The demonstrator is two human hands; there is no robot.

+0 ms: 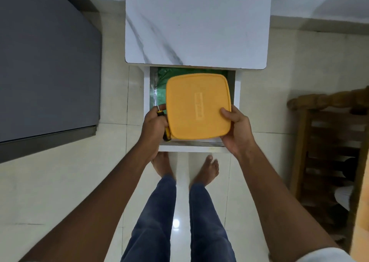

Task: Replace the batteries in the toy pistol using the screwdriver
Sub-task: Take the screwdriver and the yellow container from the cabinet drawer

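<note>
screwdriver point(164, 122) lies gripped in the left hand point(154, 125), shaft pointing away up-left, beside the yellow-lidded box point(197, 106). the right hand point(235, 130) pinches the box's near right corner over the open drawer point(146, 94).

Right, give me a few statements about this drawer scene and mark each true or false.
1. Both hands hold the yellow lidded box. True: left hand on its left edge, right hand on its right corner.
2. The left hand also holds the screwdriver. True.
3. The drawer is closed. False: it stands pulled open under the marble top.
4. The box's lid is off. False: the lid covers it.
5. A toy pistol lies on the marble top. False: none shows there.
</note>
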